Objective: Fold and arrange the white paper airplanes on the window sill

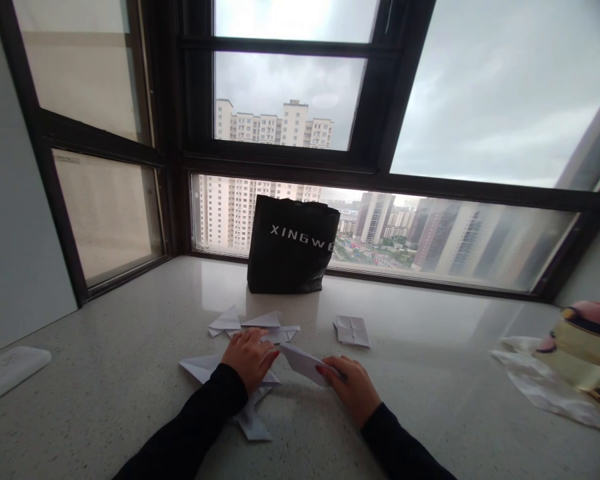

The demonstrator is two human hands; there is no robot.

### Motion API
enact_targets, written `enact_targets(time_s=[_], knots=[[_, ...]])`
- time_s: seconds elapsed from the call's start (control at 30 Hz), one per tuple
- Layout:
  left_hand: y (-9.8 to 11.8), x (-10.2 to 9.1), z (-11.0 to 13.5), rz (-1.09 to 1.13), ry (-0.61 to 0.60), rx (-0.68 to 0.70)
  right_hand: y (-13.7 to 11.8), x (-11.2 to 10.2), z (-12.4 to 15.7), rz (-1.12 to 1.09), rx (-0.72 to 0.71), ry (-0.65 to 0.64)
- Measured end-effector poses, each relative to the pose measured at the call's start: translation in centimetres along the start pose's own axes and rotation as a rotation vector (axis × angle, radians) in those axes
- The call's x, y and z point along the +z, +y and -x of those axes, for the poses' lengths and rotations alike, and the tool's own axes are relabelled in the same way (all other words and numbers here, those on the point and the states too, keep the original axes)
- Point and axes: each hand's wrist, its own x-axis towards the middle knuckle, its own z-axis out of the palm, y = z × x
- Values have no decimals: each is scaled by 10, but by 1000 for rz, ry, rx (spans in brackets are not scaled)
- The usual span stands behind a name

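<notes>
A folded sheet of white paper is tilted up off the counter. My right hand pinches its right end, thumb in front and fingers behind. Just beyond its left end is my left hand, thumb and fingers apart, over a group of folded papers; whether it touches any of them is hard to tell. Around that hand lie a folded paper triangle, another pointed piece, a long-pointed one and a strip-like piece. A square folded paper rests farther back to the right.
A black bag stands upright against the window at the back of the speckled counter. On the right, a bottle with a pink lid stands by crumpled tissue. A white rounded object lies at far left.
</notes>
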Motion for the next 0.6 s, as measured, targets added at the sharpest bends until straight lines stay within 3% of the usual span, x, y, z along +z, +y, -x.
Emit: enact_targets(time_s=[0.17,0.33,0.43,0.6], knots=[[-1,21,4,-54,-34,53,-3,0,0,-28,31,6],[-3,28,6,-64,-73,28,-3,0,-1,-105,68,22],[-2,21,5,-18,-34,46,1,0,-1,-226,117,66],[7,-2,-1,234,184,4,7,-2,-2,-542,239,169]])
